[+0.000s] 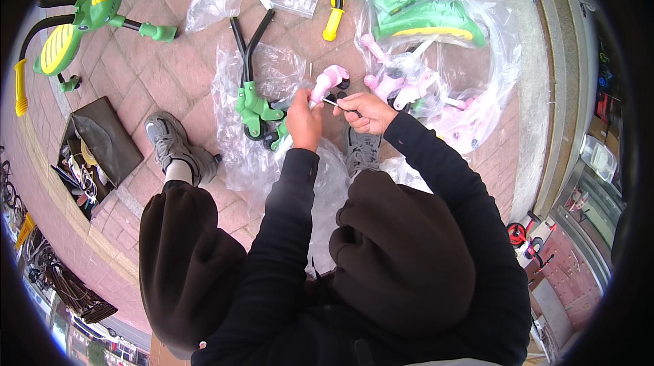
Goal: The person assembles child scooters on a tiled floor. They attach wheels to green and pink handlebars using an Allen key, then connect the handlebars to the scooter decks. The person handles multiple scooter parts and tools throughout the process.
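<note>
My left hand [304, 120] is closed around a pink plastic leg part [332, 78] that has a black caster wheel at its upper end. Pinched in the fingers of my right hand [368, 113] is a thin metal rod-like tool [330, 101]; its tip meets the pink part beside my left fingers, and its exact kind is too small to tell. Just left of my hands lies a green leg joint [253, 105] with black tubes, resting on clear plastic wrapping [228, 131]. More pink parts [415, 86] lie in clear plastic to the right.
An assembled green and yellow ride-on toy [97, 6] stands at the far left. A green toy body [426, 22] sits in plastic at the far right, near a black handlebar with yellow grips [333, 24]. Beside my left shoe is an opened dark box [109, 138] with tools and cables.
</note>
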